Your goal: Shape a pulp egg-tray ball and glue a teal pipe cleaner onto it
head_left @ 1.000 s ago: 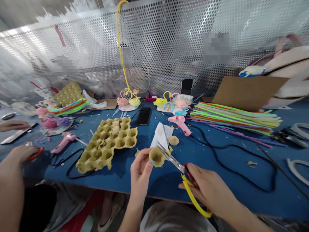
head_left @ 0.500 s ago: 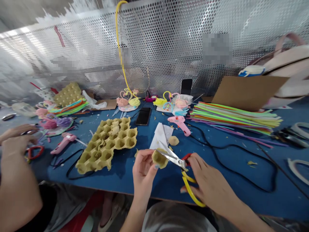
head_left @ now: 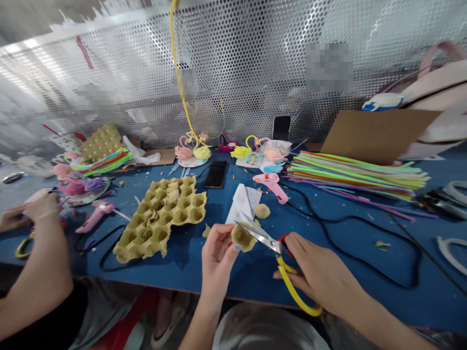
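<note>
Between thumb and fingers, my left hand (head_left: pixel 219 253) pinches an egg carton cup (head_left: pixel 242 238), its hollow side facing me. My right hand (head_left: pixel 310 270) grips scissors (head_left: pixel 272 244) with red and yellow handles. The scissor blades are spread, and they lie at the upper rim of the cup. Just beyond the cup are a folded white paper (head_left: pixel 239 201) and a small round tan piece (head_left: pixel 261 210). To the left lies the larger egg carton (head_left: pixel 160 214), with one corner section cut away and scraps in some cups.
A pink glue gun (head_left: pixel 272 186) with a black cord (head_left: pixel 350 221) lies ahead. Bundled pipe cleaners (head_left: pixel 350 175) are at right, near a cardboard sheet (head_left: pixel 375 136). A phone (head_left: pixel 216 174) lies mid-table. At left, a co-worker's hands (head_left: pixel 36 209) work beside another glue gun (head_left: pixel 95 215).
The scissors' blades have opened wider, with the yellow handle swinging down and right. My left hand keeps the cup in nearly the same place. The co-worker's hands have shifted.
</note>
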Tool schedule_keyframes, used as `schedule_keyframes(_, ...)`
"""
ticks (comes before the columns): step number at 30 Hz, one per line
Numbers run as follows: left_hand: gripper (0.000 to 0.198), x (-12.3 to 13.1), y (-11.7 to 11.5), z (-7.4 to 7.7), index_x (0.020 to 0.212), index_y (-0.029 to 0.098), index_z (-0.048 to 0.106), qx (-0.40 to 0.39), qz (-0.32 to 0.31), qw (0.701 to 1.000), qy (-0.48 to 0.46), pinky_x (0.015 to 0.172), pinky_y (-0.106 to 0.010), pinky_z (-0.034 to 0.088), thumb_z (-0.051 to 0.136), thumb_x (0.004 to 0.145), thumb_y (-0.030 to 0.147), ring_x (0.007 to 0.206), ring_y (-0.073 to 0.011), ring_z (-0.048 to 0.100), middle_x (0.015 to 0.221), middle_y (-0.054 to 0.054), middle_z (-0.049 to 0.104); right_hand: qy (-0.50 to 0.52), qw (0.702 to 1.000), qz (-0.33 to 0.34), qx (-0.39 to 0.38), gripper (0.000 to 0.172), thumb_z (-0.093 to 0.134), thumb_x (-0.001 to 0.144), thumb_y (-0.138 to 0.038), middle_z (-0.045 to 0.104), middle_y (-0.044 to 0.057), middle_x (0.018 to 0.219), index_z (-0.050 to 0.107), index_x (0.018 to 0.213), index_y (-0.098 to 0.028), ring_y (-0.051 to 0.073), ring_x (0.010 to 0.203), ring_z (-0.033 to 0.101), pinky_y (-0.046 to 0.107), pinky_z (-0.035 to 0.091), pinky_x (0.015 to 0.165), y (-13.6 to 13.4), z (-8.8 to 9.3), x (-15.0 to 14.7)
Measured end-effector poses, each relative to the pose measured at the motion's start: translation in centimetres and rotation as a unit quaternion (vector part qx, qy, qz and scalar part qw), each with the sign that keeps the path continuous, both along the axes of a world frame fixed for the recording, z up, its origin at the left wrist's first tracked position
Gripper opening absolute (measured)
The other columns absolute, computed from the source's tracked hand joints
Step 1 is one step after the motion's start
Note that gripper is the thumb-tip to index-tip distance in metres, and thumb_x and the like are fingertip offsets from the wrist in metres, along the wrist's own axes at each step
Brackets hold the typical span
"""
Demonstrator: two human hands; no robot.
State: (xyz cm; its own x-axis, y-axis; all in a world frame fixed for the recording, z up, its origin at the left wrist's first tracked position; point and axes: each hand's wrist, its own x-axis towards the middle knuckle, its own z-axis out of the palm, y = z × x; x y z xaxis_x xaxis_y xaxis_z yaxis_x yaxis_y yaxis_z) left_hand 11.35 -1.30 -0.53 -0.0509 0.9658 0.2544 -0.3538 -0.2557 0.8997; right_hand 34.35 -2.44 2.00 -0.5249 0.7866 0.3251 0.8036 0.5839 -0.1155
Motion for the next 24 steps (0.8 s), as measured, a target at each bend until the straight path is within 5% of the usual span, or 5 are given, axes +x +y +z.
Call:
schedule_keyframes(18, 0.032, -0.4, 0.0, 1.0, 0.105, 0.017, 0.067, -0.06, -0.013, 0.998, 0.014, 0.07, -0.026, 0.057, 0.068, 0.091, 0.045, 0.075, -0.0173, 0.066, 0.093, -0.007, 0.071, -0.031, 0.999, 0.022, 0.039, 0.024, 0.039, 0.106, -0.041, 0.062, 0.0, 0.071, 0.046, 0.093, -0.022, 0.018, 0.053, 0.065, 0.029, 0.035, 0.045, -0.1, 0.2, 0.5)
schedule_keyframes(24, 0.043, -0.1, 0.5, 0.4, 0.114, 0.018, 0.07, 0.005, -0.018, 1.0, 0.013, 0.074, -0.026, 0.058, 0.08, 0.081, 0.043, 0.086, -0.0199, 0.068, 0.102, -0.009, 0.07, -0.034, 0.998, 0.011, 0.046, 0.029, 0.033, 0.108, -0.044, 0.06, 0.0, 0.071, 0.045, 0.092, -0.022, 0.018, 0.053, 0.065, 0.029, 0.037, 0.045, -0.3, -0.1, 0.4)
